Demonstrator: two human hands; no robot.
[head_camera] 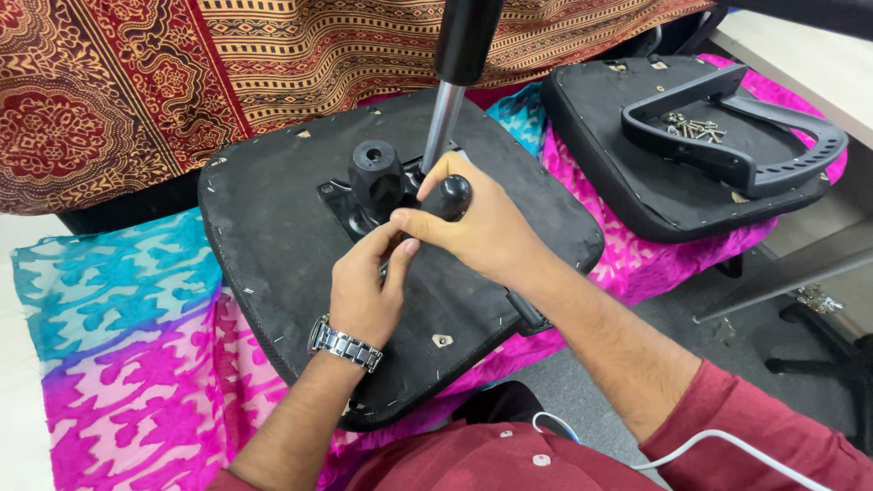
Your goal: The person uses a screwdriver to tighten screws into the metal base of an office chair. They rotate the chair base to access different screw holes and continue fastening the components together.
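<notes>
Gripping a black lever knob [452, 195], the right hand [482, 227] was closed around it, above the middle of an upturned chair seat [273, 264]. The left hand [364, 289], with a metal watch [344, 344] on its wrist, reached up from the near edge of the seat, its fingers curled against the underside of the lever just below the right hand; whether it clasped anything could not be told. Beside the knob, toward the seat's far edge, stood a round black adjustment knob [376, 173] on the black mechanism plate [338, 205], and a gas-lift cylinder [443, 123] rose from the plate. The seat lay on a pink and blue patterned cloth [118, 345]. To the seat's right lay a second cushion [637, 182] carrying a black armrest [737, 136] and a heap of screws [693, 128].
</notes>
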